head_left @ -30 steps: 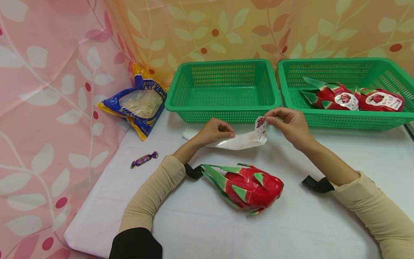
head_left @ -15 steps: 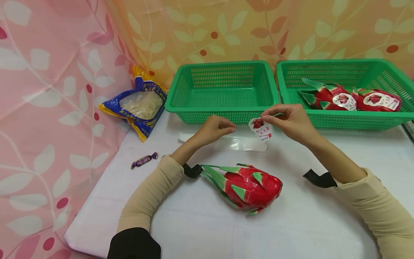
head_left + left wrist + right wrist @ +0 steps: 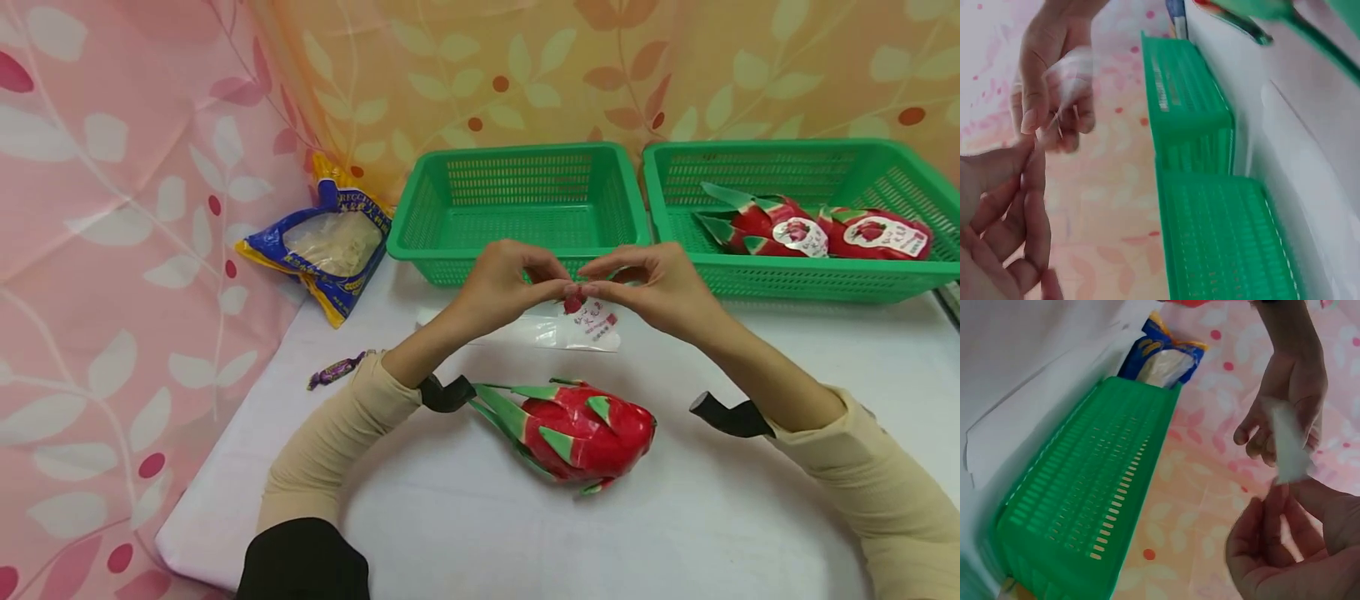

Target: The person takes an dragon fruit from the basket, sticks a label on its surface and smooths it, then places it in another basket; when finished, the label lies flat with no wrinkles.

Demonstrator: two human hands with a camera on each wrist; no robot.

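A white dragon-fruit label sticker (image 3: 592,321) hangs upright between the two hands in the head view. My right hand (image 3: 663,283) pinches its upper edge between thumb and finger. The left hand (image 3: 506,283) meets it there, thumb and fingertip pinching the same top edge. In the right wrist view the sticker (image 3: 1288,440) appears as a blurred pale piece above the right fingertips. Behind it on the table lies a glossy white backing strip (image 3: 517,332), partly hidden. A red dragon fruit (image 3: 588,437) with green scales rests in front of the hands, without a visible label.
Behind the hands stands an empty green basket (image 3: 517,252). A second green basket (image 3: 795,279) at right holds two labelled dragon fruits (image 3: 750,225). A blue and yellow bag (image 3: 326,242) and a purple wrapped candy (image 3: 333,372) lie at left, the candy beside the left sleeve.
The right hand has peeled the sticker off the strip, which now lies flat on the table. My left hand has left the strip and moved up and right to the sticker.
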